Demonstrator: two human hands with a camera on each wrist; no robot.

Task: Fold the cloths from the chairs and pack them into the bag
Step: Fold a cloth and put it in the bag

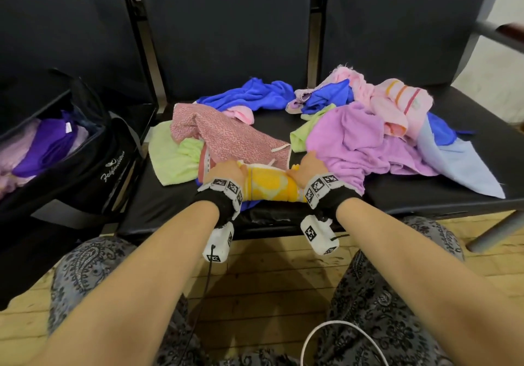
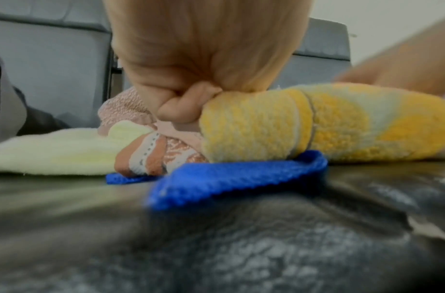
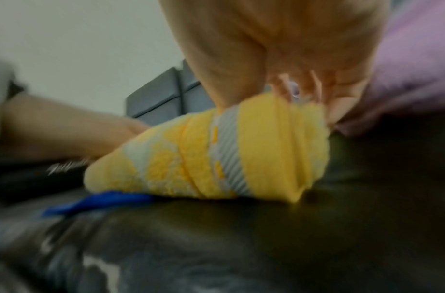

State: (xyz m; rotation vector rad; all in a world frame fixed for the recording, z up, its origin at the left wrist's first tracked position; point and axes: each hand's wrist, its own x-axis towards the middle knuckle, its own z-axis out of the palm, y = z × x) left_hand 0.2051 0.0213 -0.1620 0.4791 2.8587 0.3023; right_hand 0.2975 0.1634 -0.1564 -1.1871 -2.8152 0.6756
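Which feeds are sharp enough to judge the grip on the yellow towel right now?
Head view: sharp and evenly lit, edges bowed; wrists hide the fingers. Left wrist: left hand gripping the yellow towel is fairly clear, foreground seat blurred. Right wrist: smeared throughout; right hand indistinct.

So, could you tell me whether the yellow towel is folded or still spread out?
Folded: the yellow towel sits as a thick bundle between both hands.

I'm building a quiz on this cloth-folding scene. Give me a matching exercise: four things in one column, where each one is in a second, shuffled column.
Things:
1. yellow towel
2. purple cloths
3. lilac towel
4. green cloth

Places:
A. inside the black bag
B. on the seat, left of the hands
C. between both hands
D. on the pile, right of the hands

Pairs: 1-C, 2-A, 3-D, 4-B
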